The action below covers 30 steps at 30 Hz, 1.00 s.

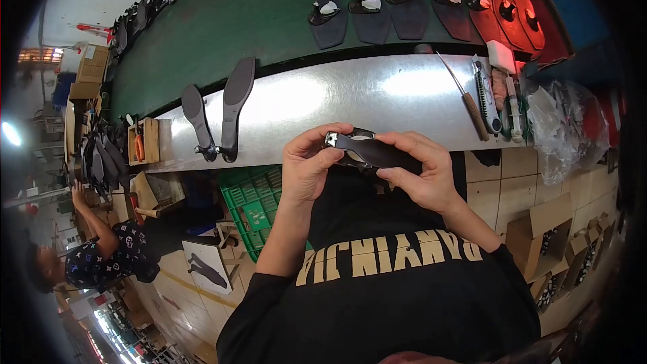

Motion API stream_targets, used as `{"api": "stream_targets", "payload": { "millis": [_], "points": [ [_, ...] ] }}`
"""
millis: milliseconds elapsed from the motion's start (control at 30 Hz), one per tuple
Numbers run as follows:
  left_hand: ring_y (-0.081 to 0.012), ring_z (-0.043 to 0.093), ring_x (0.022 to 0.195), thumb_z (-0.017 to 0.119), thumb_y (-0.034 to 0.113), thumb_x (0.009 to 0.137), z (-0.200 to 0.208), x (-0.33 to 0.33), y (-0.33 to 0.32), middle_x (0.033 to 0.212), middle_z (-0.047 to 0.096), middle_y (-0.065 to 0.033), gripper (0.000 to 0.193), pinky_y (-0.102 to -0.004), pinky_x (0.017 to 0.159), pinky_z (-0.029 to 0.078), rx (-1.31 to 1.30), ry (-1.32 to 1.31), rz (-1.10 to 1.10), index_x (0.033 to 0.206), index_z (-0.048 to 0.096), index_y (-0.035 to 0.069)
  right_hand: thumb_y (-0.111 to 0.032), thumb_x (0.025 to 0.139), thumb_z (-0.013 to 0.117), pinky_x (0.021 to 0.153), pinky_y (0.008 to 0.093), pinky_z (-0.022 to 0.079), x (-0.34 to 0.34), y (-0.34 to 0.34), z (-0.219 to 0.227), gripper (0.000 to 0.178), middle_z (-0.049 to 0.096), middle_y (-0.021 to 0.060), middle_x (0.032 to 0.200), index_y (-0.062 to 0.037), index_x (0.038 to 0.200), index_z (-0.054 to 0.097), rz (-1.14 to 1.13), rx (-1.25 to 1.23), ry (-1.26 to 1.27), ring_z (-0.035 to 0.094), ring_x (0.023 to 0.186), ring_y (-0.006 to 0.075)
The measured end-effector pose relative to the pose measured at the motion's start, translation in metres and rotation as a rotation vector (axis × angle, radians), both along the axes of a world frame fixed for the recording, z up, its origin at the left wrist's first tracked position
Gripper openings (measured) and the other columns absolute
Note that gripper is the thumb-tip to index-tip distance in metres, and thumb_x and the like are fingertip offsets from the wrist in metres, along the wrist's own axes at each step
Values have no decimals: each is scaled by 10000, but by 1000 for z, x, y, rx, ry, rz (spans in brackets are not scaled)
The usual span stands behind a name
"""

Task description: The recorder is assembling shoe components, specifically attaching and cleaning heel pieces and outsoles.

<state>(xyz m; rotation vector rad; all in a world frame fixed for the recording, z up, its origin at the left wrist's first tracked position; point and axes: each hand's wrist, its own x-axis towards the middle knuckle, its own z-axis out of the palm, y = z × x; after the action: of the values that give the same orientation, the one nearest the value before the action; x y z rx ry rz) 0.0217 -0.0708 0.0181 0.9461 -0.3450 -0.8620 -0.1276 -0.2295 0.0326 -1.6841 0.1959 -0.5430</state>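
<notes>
One black shoe (381,152), pinched by my left hand (308,165) at one end, my right hand (428,170) at the other, at the surface's (350,98) near edge, two more shoes (237,94) near left end, awl (471,106) near right end.

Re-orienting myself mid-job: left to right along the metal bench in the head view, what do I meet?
Wooden box, left upturned sandal, right upturned sandal, left hand, held black sandal, right hand, wooden-handled awl, utility knife, plastic bag.
</notes>
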Motion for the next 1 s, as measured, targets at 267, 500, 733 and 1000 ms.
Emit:
{"api": "stream_targets", "payload": {
  "millis": [267,500,733,1000],
  "points": [
    [-180,654,969,673,-84,787,-6,-1,2,1150,656,-177,348,-290,826,557,5,20,26,1130,642,-34,-12,734,745,752,259,491,-2,-2,2,444,677,103,939,-27,1168,655,26,74,31,650,842,170],
    [-181,655,970,668,-86,788,-5,0,3,1148,657,-181,336,-289,829,556,-1,4,31,1120,640,-40,-18,742,746,756,255,489,-2,-2,1,439,676,95,959,-25,1171,654,37,69,-3,646,847,160],
    [-180,655,968,668,-89,768,-3,-2,2,1141,659,-182,342,-286,831,552,8,4,17,1107,643,-50,-18,741,747,745,256,487,-2,-1,-1,439,675,96,949,-25,1170,655,37,88,22,644,841,159],
    [-173,651,969,667,-94,766,-7,-1,2,1149,657,-178,355,-286,843,541,18,-14,7,1118,642,-50,-13,746,737,702,248,474,-2,-3,-1,438,661,83,907,-28,1176,653,48,54,36,619,784,142]
  ]
}}
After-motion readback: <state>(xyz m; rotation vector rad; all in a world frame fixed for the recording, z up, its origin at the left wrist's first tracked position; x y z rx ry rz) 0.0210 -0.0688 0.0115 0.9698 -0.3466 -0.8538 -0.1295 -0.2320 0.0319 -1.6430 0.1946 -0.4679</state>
